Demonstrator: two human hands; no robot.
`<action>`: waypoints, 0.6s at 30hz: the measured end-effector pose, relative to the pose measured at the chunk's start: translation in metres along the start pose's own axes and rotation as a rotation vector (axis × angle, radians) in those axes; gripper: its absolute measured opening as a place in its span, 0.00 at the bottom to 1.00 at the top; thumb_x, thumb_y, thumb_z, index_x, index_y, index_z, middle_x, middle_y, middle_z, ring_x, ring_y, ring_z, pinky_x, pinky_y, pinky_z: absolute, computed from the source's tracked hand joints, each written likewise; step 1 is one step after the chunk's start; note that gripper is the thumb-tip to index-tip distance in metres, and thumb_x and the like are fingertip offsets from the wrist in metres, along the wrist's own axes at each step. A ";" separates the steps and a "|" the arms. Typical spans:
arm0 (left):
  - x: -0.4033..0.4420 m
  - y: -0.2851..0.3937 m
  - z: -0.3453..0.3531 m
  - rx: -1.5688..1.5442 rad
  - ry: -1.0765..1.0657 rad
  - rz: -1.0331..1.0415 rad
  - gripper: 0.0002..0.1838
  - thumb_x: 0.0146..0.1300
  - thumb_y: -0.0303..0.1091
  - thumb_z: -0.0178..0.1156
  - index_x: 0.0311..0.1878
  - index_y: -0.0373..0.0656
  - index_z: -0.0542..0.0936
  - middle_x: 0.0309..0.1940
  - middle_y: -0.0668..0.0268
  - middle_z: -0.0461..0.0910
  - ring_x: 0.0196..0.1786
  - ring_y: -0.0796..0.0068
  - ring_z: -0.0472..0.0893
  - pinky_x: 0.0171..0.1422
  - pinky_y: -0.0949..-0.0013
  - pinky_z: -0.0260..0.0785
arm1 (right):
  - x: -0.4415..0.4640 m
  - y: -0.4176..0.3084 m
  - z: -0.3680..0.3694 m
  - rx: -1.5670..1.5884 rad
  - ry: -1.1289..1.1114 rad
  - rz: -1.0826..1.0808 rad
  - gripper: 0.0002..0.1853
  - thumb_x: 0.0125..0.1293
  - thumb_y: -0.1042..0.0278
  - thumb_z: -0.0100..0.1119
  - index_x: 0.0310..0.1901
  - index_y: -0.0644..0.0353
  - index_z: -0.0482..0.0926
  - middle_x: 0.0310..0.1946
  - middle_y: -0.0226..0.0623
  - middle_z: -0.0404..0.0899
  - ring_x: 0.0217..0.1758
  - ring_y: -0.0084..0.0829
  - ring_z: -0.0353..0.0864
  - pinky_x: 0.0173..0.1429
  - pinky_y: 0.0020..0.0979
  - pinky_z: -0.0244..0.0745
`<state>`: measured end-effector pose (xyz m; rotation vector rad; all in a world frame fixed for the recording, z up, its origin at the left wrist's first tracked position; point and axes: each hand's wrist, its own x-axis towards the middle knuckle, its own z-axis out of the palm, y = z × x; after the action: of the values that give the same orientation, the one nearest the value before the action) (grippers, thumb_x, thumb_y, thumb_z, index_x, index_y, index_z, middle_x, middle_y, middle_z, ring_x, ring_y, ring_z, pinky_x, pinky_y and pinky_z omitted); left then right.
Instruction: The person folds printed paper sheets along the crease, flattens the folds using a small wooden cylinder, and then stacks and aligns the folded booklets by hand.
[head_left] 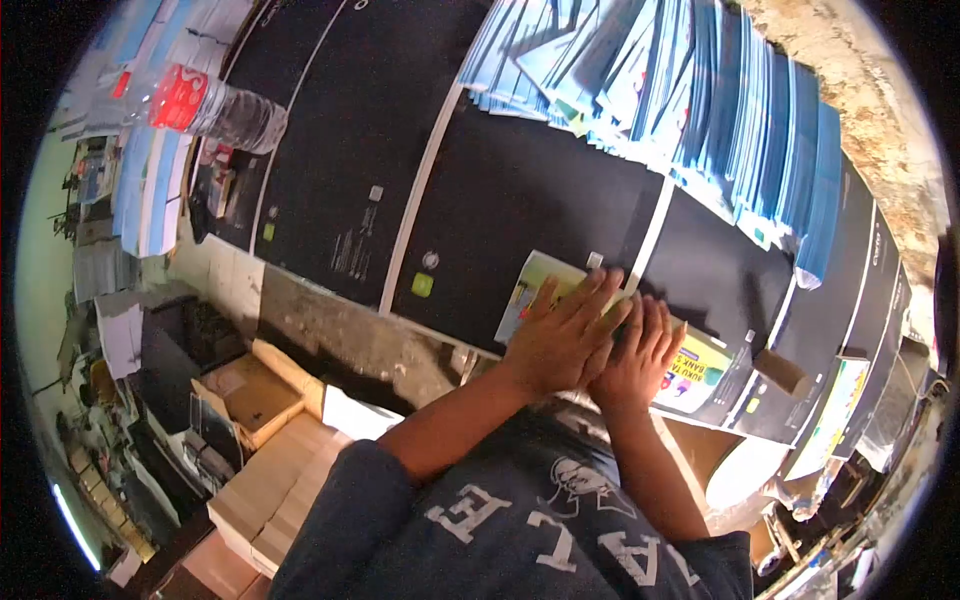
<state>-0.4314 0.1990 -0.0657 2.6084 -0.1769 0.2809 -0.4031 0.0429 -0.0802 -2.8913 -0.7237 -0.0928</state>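
Note:
A printed booklet cover [700,362] in yellow and green lies on the black table covering near its front edge. Lettering shows on its right half, partly cut off by my fingers. My left hand [565,340] rests flat on its left and middle part, fingers stretched out. Close against it, my right hand [635,355] lies on the right half, fingers also extended. The two hands touch or overlap at the thumbs. Whether the cover is folded beneath them is hidden. To the right sits a small brown block [783,372].
Many pale blue booklets [690,110] lie in overlapping rows along the back. A plastic bottle with a red label [215,105] is at the far left, near more paper stacks [155,190]. Cardboard boxes [270,480] stand below the left edge. A colourful sheet [835,415] is at the right edge.

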 end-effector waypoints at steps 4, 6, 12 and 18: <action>0.011 0.007 -0.003 -0.033 -0.113 -0.039 0.28 0.72 0.44 0.49 0.73 0.45 0.69 0.77 0.57 0.64 0.79 0.54 0.62 0.79 0.38 0.47 | 0.003 -0.005 -0.006 0.066 -0.052 0.061 0.32 0.70 0.52 0.48 0.72 0.60 0.64 0.70 0.46 0.65 0.79 0.48 0.57 0.83 0.62 0.33; 0.015 0.007 -0.006 -0.043 -0.135 0.015 0.26 0.73 0.43 0.50 0.71 0.45 0.71 0.76 0.60 0.65 0.78 0.56 0.63 0.79 0.42 0.50 | 0.007 -0.002 -0.007 0.179 -0.060 0.083 0.32 0.70 0.56 0.49 0.72 0.62 0.64 0.70 0.48 0.66 0.78 0.48 0.58 0.83 0.62 0.36; 0.020 0.013 0.002 0.277 -0.242 0.015 0.29 0.73 0.45 0.52 0.74 0.47 0.70 0.77 0.55 0.63 0.80 0.53 0.60 0.79 0.42 0.49 | -0.009 0.014 -0.034 0.055 -0.100 0.128 0.32 0.76 0.50 0.46 0.74 0.60 0.66 0.78 0.42 0.60 0.83 0.42 0.52 0.83 0.58 0.40; 0.018 0.010 0.009 0.421 -0.307 0.182 0.29 0.74 0.48 0.49 0.74 0.49 0.71 0.79 0.57 0.61 0.81 0.54 0.58 0.81 0.39 0.44 | -0.019 0.026 -0.026 0.223 0.085 0.109 0.31 0.71 0.51 0.49 0.69 0.63 0.72 0.75 0.47 0.65 0.80 0.43 0.60 0.80 0.59 0.48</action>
<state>-0.4140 0.1846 -0.0640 3.0489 -0.5126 -0.0299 -0.4077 0.0069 -0.0598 -2.6888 -0.5240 -0.1134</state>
